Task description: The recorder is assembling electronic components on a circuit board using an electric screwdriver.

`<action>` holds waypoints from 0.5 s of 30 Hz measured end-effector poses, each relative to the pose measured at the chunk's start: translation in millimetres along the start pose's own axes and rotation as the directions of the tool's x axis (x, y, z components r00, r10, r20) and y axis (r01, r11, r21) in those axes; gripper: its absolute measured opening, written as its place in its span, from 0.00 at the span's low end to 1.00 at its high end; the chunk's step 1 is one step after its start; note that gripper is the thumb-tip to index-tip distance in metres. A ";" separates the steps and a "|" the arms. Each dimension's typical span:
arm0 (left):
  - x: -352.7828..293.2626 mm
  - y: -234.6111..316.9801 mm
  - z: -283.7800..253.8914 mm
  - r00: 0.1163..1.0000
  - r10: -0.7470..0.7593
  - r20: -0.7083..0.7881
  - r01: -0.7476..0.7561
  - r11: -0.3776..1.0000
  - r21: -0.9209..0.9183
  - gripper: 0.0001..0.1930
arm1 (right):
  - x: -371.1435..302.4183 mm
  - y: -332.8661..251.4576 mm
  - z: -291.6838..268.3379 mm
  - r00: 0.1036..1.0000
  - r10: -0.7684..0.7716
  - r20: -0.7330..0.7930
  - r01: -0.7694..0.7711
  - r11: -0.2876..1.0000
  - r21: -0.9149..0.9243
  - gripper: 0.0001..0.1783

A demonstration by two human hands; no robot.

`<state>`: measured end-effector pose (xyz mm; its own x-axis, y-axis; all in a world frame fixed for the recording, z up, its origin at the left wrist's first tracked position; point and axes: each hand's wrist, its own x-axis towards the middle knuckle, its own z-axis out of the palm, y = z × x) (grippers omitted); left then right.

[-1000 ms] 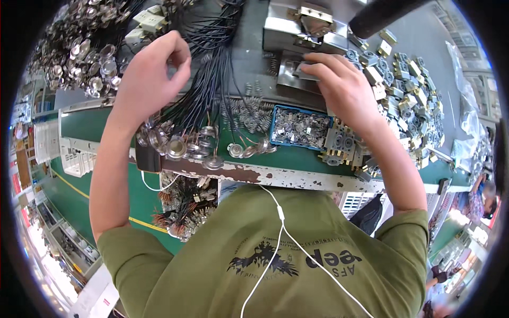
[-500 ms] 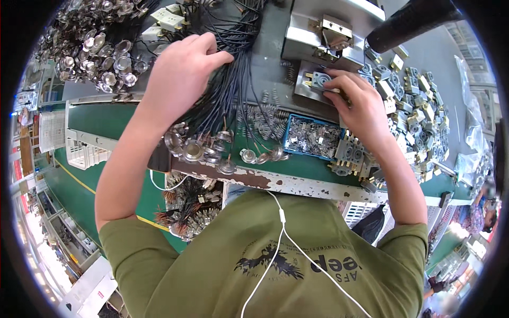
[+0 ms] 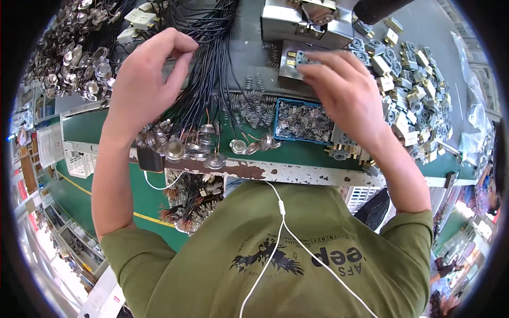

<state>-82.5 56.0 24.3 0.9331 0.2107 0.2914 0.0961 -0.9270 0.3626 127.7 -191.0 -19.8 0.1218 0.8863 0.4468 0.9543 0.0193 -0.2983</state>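
Note:
Over the left edge of a bundle of black wires (image 3: 214, 58), my left hand (image 3: 146, 77) is closed, its thumb and forefinger tips almost together. Anything between those tips is too small to make out. My right hand (image 3: 344, 87) is open, fingers stretched above a small grey component with brass prongs (image 3: 300, 58). That component lies on a flat metal block (image 3: 289, 73) in front of a steel fixture (image 3: 275, 26); the fingers partly cover it. Below the right hand stands a blue-rimmed tray (image 3: 275, 119) of tiny metal pieces.
Round metal caps (image 3: 93, 69) are heaped at far left, and more caps (image 3: 175, 149) sit at the table's front edge. Loose springs (image 3: 252, 108) lie mid-table. Grey components (image 3: 403, 95) pile up on the right. A dark cylinder (image 3: 371, 8) juts in at the top.
My left hand has moved left and its thumb has come near the forefinger. My right hand has let go of the grey component, its fingers now straighter. The whole view has shifted slightly.

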 end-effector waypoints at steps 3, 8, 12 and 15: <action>2.2 21.4 -10.5 0.993 -0.114 0.025 0.115 0.992 -0.053 0.06 | -2.3 -35.1 13.0 0.991 0.026 0.133 -0.055 0.974 0.218 0.09; 3.6 30.5 -11.8 0.970 0.064 0.235 -0.033 0.990 -0.136 0.07 | 8.5 -59.7 40.2 0.841 0.155 0.519 -0.234 0.968 0.090 0.12; -1.5 30.7 -6.4 0.930 0.173 0.325 -0.112 0.974 -0.198 0.08 | 12.3 -55.4 4.6 0.890 0.211 0.403 -0.323 0.917 0.234 0.09; -5.7 28.2 0.0 0.905 0.171 0.389 -0.127 0.982 -0.138 0.08 | 43.8 -36.7 -41.9 0.679 0.298 0.671 -0.631 0.704 0.325 0.08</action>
<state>-85.1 28.6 32.8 0.9958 -0.0891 -0.0187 -0.0717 -0.8944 0.4415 109.5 -172.3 46.1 0.1841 0.9178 -0.3517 0.5063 -0.3953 -0.7665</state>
